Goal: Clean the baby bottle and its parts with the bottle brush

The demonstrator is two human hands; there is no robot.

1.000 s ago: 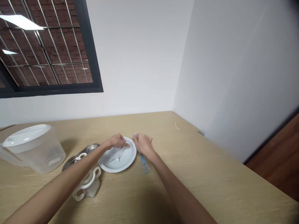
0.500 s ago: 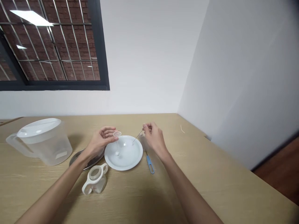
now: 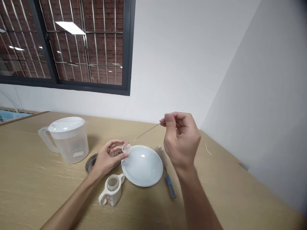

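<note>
My left hand [image 3: 110, 156] holds a small clear round plastic piece [image 3: 126, 148] between thumb and fingers, over the left rim of the white bowl [image 3: 144, 169]. My right hand [image 3: 182, 137] is raised above the bowl's right side, pinching a thin wire brush [image 3: 148, 130]. Its pale, blurred tip points down and left, apart from the clear piece. A white two-handled cup [image 3: 112, 191] stands open in front of my left hand. To the bowl's right lies a brush with a blue loop handle [image 3: 170, 185], its bristle end partly behind my right hand.
A lidded translucent pitcher [image 3: 72, 143] stands at the left on the wooden table [image 3: 59, 185]. Partly hidden by my left hand is a round metal dish [image 3: 90, 163]. A thin pale strip [image 3: 208, 149] lies at the right, near the table's edge and the wall.
My right hand has lifted up and away from the bowl with the thin brush, whose tip was over the bowl. The clear piece has tilted in my left hand. The view has shifted left.
</note>
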